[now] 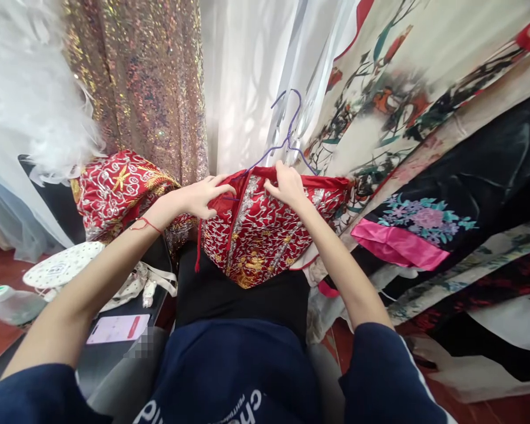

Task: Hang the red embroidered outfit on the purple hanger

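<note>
A red embroidered garment point(256, 235) with silver and gold patterns lies over my lap, threaded on a purple wire hanger point(287, 126) whose hook sticks up. My left hand point(203, 197) pinches the garment's collar edge on the left side. My right hand point(287, 185) grips the collar just right of the hanger's neck. Both hands are closed on the fabric. A thin red string circles my left wrist.
Another red embroidered piece point(115, 188) lies to the left on a dark seat. A phone point(117, 328), a perforated white disc point(62, 265) and a plastic bottle point(13, 303) sit lower left. Sequin cloth point(145, 76), white curtains point(247, 70) and printed robes point(424, 118) hang around.
</note>
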Motion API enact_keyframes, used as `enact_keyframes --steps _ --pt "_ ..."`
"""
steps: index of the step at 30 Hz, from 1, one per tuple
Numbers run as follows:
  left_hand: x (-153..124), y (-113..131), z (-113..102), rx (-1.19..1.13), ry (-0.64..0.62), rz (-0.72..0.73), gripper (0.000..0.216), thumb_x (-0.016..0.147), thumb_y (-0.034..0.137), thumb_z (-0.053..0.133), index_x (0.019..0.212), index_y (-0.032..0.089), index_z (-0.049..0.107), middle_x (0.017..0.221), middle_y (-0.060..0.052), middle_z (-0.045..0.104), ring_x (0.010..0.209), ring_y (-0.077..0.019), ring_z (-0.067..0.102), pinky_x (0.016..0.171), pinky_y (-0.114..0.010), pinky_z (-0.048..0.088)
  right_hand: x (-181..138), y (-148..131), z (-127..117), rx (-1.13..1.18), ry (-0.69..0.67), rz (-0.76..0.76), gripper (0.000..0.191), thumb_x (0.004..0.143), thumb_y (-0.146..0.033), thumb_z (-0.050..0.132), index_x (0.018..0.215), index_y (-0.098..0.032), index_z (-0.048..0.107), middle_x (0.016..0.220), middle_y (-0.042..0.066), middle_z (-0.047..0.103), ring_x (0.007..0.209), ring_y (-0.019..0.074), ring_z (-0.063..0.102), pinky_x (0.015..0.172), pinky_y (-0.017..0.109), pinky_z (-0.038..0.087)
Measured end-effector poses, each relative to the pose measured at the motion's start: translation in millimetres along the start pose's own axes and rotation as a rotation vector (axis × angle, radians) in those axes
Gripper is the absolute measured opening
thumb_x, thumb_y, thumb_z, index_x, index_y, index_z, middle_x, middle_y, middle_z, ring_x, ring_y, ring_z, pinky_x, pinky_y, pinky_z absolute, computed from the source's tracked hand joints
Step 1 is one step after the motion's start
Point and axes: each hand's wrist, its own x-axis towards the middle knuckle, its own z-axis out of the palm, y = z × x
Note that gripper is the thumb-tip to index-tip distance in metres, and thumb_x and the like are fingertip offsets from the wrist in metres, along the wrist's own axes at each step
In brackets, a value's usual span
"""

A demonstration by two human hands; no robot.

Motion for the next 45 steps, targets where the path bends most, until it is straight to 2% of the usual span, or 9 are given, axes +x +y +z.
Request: enact_keyframes --steps 4,8,12,16,22,24,32,38,45 --pt "1.1 -0.1 2.2 0.154 -0.001 -0.032 0.066 0.074 0.013 0.062 0.139 0.018 0.057 0.166 -0.020 0.032 0.132 -0.0390 0.052 0.111 -0.053 0.044 6.4 -7.2 -7.1 0.025 -0.061 -0.034 0.022 0.090 -0.028 0.048 0.106 -0.016 0.058 0.093 0.014 0.066 0.087 0.0282 0.057 0.082 0.041 0.045" --pt "2.8 -8.3 -0.4 0.087 0.032 -0.019 0.035 0.087 0.018 0.051 0.118 0.022 0.069 0.158 -0.013 0.046 0.130 -0.0312 0.056 0.109 -0.045 0.047 9.6 -15.0 -12.8 0.074 -0.084 -0.061 0.023 0.100 -0.031 0.045 0.110 -0.015 0.059 0.102 0.015 0.066 0.097 0.0271 0.059 0.087 0.038 0.045" --pt "9.4 -17.9 1.7 -0.035 0.184 -0.112 0.026 0.087 0.025 0.052 0.102 0.024 0.073 0.131 -0.011 0.065 0.112 -0.0271 0.066 0.098 -0.040 0.052 12.4 -22.3 -16.8 0.086 -0.071 -0.138 0.027 0.107 -0.032 0.038 0.111 -0.019 0.061 0.108 0.013 0.065 0.102 0.0258 0.058 0.090 0.037 0.045" --pt "18.8 -25.4 9.0 -0.022 0.308 -0.188 0.028 0.082 0.024 0.054 0.101 0.023 0.074 0.104 -0.010 0.069 0.097 -0.0270 0.067 0.085 -0.038 0.052 15.6 -30.6 -22.4 0.069 -0.043 -0.195 0.034 0.109 -0.033 0.033 0.114 -0.018 0.063 0.108 0.012 0.064 0.102 0.0239 0.058 0.091 0.035 0.044" --pt "22.3 -30.2 9.0 -0.097 0.339 -0.142 0.029 0.080 0.027 0.055 0.101 0.022 0.075 0.124 -0.010 0.066 0.111 -0.0286 0.065 0.092 -0.036 0.050 23.6 -45.5 -25.2 -0.098 -0.095 -0.311 0.039 0.108 -0.024 0.027 0.115 -0.020 0.065 0.108 0.013 0.062 0.103 0.0270 0.054 0.091 0.044 0.042" --pt "22.5 -28.3 6.5 -0.079 0.313 -0.153 0.029 0.082 0.030 0.055 0.101 0.021 0.075 0.118 -0.010 0.068 0.108 -0.0282 0.066 0.090 -0.036 0.049 26.3 -50.3 -23.8 -0.136 -0.106 -0.325 0.041 0.107 -0.017 0.024 0.115 -0.018 0.065 0.113 0.016 0.061 0.107 0.0286 0.053 0.093 0.046 0.040" --pt "26.3 -16.1 2.5 -0.048 0.313 -0.303 0.029 0.079 0.037 0.059 0.096 0.022 0.078 0.085 -0.005 0.071 0.080 -0.0233 0.065 0.077 -0.033 0.046 26.0 -66.5 -31.5 -0.071 -0.035 -0.221 0.041 0.108 -0.022 0.029 0.103 -0.017 0.070 0.094 0.011 0.066 0.090 0.0242 0.057 0.087 0.041 0.038" --pt "26.5 -10.0 13.9 -0.149 0.484 -0.366 0.038 0.076 0.035 0.059 0.109 0.023 0.074 0.084 -0.004 0.073 0.074 -0.0214 0.063 0.074 -0.033 0.045 26.9 -71.9 -47.2 0.096 -0.036 -0.083 0.036 0.106 -0.030 0.041 0.107 -0.021 0.075 0.088 0.006 0.071 0.076 0.0188 0.060 0.066 0.031 0.035" --pt "33.1 -1.6 19.2 -0.331 0.587 -0.449 0.031 0.073 0.034 0.062 0.099 0.020 0.072 0.087 -0.004 0.074 0.075 -0.0206 0.063 0.075 -0.033 0.047 26.2 -83.9 -48.2 0.067 -0.147 -0.023 0.031 0.106 -0.024 0.041 0.109 -0.017 0.071 0.086 0.009 0.072 0.077 0.0210 0.063 0.071 0.033 0.041"
